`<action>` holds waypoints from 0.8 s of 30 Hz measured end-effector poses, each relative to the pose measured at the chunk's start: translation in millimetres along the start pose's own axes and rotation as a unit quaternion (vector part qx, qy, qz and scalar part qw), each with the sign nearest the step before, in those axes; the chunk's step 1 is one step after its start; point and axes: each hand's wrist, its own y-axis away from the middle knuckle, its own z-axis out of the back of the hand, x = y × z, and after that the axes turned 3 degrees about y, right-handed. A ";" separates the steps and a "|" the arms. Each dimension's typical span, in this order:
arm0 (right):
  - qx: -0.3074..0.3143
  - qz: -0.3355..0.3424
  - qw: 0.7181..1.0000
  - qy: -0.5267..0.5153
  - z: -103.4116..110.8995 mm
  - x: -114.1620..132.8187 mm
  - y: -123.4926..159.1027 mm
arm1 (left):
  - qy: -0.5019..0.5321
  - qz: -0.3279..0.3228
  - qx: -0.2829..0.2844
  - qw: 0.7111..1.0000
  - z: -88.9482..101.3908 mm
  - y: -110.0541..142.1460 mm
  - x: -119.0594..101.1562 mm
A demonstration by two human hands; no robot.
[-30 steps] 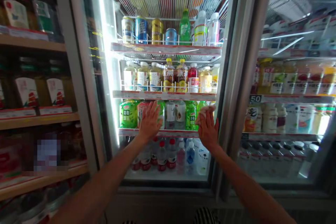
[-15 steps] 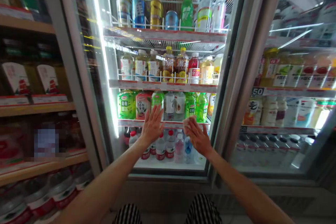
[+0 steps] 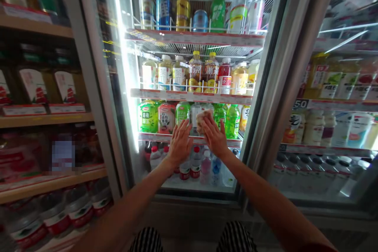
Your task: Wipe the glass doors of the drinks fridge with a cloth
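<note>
My left hand [image 3: 179,141] lies with its fingers stretched out on the glass door [image 3: 195,186] of a lit drinks cooler and holds nothing. Close to its right, my right hand [image 3: 215,137] presses a crumpled pale cloth [image 3: 202,121] to the same glass. The cloth shows past the fingertips; the rest is under the palm. Through the glass, behind the hands, stand a green bottle [image 3: 183,112], a reddish tea bottle [image 3: 166,118] and another green bottle [image 3: 232,121]. My hands partly cover the shelf and the bottles behind them.
A metal door frame [image 3: 288,75] runs along the right, with a second glass cooler of bottles [image 3: 336,82] beyond. On the left are wooden shelves [image 3: 47,121] with jars and bottles. My knees in striped cloth [image 3: 236,238] show at the bottom.
My right hand has slid the cloth leftward across the glass, dipping and then rising a little, and is now near my left hand. The left hand stays on the glass; the view has tilted down.
</note>
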 end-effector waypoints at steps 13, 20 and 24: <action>-0.126 -0.121 0.981 0.088 10.6 -69.3 1.6 | -0.001 0.022 -0.088 0.996 -55.3 -61.2 -40.3; -0.127 -0.128 0.976 0.118 4.1 -67.2 -0.9 | -0.090 -0.054 -0.082 0.991 -48.2 -30.3 23.8; -0.118 -0.146 0.976 0.109 2.2 -64.7 0.3 | -0.145 0.133 -0.186 0.963 -21.2 -22.3 60.4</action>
